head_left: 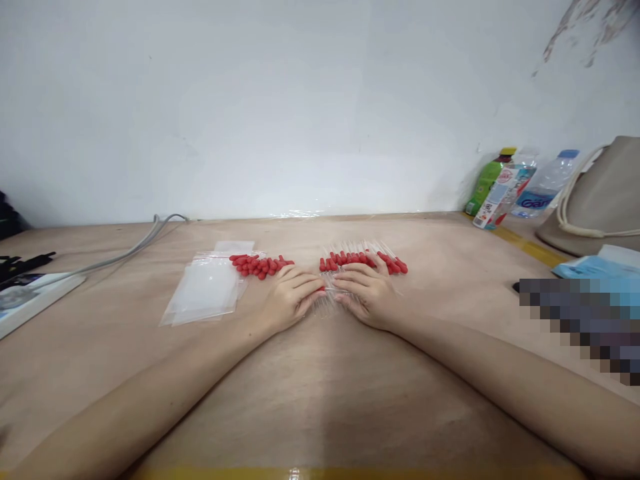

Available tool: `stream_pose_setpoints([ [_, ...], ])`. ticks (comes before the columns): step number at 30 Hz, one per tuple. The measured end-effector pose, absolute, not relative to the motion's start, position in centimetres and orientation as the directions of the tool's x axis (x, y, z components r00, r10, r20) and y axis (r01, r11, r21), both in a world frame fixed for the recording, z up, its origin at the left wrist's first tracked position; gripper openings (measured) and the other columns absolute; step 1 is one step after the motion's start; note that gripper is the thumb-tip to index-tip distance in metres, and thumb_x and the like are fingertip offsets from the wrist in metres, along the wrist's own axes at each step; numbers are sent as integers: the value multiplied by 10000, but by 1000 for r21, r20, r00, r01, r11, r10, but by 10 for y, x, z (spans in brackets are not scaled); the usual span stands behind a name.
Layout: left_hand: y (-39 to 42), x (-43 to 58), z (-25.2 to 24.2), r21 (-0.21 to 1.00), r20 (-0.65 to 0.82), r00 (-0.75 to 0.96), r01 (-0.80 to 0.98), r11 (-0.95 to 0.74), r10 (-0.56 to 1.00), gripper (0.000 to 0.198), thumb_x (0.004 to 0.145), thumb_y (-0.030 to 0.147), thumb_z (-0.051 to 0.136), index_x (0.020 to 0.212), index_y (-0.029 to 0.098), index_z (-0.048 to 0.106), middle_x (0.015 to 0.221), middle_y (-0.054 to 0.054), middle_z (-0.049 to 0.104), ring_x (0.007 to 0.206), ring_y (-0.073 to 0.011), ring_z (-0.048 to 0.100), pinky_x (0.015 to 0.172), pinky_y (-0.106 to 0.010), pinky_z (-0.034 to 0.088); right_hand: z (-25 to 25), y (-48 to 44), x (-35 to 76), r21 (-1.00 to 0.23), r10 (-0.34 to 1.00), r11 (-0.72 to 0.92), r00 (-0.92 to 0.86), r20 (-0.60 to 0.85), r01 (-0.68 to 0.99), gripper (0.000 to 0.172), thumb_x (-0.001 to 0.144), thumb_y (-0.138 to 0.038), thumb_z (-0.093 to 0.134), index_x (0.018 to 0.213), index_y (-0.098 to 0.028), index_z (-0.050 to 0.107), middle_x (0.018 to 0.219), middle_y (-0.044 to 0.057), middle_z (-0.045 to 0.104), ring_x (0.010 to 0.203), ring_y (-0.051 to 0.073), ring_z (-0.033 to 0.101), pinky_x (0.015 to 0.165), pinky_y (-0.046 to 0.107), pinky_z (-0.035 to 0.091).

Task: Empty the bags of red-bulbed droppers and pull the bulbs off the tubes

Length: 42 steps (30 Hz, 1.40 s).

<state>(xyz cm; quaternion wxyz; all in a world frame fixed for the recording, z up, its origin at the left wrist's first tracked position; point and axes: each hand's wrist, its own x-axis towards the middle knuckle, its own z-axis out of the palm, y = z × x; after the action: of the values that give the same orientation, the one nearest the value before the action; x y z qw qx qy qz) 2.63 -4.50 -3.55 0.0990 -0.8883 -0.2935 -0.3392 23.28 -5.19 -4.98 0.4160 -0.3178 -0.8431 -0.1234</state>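
Note:
My left hand (pixel 290 298) pinches a red rubber bulb (pixel 321 289), only a bit of which shows at the fingertips. Facing it, my right hand (pixel 371 295) has its fingers closed on a thin clear dropper tube (pixel 330 289) that points at the bulb; whether the two are joined I cannot tell. Loose clear tubes (pixel 325 308) lie on the table under both hands. Beyond my left hand is a pile of loose red bulbs (pixel 257 267). Behind my right hand lies a row of droppers (pixel 345 258), red bulbs toward me and clear tubes pointing away.
Clear zip bags (pixel 207 290) lie flat left of the bulbs. A grey cable (pixel 135 247) runs to a white power strip (pixel 40 303) at far left. Bottles (pixel 545 183), a beige bag (pixel 600 193) and a blue packet (pixel 600 277) stand or lie at right.

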Motion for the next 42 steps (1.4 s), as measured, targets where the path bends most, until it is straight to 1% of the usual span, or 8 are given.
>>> stream_pose_setpoints([
  [6,-49,28,-35,-7,653,627,565,-825,424,162,856,282,497,917,205,626,977,-33,681,1001,-178,571,929,-381,364,-50,-53,232,-39,406,821,-533,742,570,207,871,-264,461,943,-224,651,935,22,693,971,172,592,1025,458,258],
  [11,-55,28,-31,-49,592,695,537,-842,409,193,883,229,432,947,191,611,1036,-39,665,1084,-179,537,982,-405,300,-52,-50,233,16,284,894,-592,754,448,193,866,-201,449,920,-184,633,960,51,681,971,147,598,998,395,374],
  [15,-61,27,-24,-64,508,740,543,-837,441,217,895,237,406,937,199,616,1061,-24,657,1138,-191,498,1004,-424,247,-51,-51,235,87,190,915,-610,769,395,156,848,-168,476,870,-145,629,887,71,692,958,164,611,968,365,434],
  [29,-60,14,-21,-128,454,788,520,-844,416,225,894,225,387,937,195,606,1062,-27,653,1162,-206,469,1010,-435,236,-55,-50,246,200,63,909,-594,802,366,180,824,-115,508,975,-124,605,967,94,676,1057,191,563,950,386,444],
  [32,-47,-5,-16,-55,549,651,653,-755,524,247,893,247,370,956,198,604,1022,-39,651,1052,-203,523,934,-405,329,-54,-45,256,95,181,874,-500,847,477,181,830,-139,509,970,-147,623,876,66,685,934,171,605,844,346,471],
  [36,-20,-38,1,187,647,301,828,-528,700,260,854,310,412,822,185,638,810,-54,594,811,-180,538,757,-308,434,-51,-42,261,-66,433,686,-335,837,724,202,845,-262,506,937,-184,668,568,0,581,592,126,543,642,305,396],
  [38,-5,-57,8,269,641,133,884,-383,756,242,820,273,431,854,169,647,769,-57,560,822,-196,524,759,-311,438,-50,-43,259,-85,504,617,-310,806,782,230,848,-269,480,946,-190,672,582,4,567,588,125,520,652,310,350],
  [42,15,-86,11,396,486,-81,908,-136,870,301,783,228,418,982,169,636,769,-43,576,798,-200,545,755,-313,448,-49,-47,255,-182,616,561,-261,743,807,284,815,-184,442,1023,-189,635,709,18,622,683,140,548,730,318,307],
])
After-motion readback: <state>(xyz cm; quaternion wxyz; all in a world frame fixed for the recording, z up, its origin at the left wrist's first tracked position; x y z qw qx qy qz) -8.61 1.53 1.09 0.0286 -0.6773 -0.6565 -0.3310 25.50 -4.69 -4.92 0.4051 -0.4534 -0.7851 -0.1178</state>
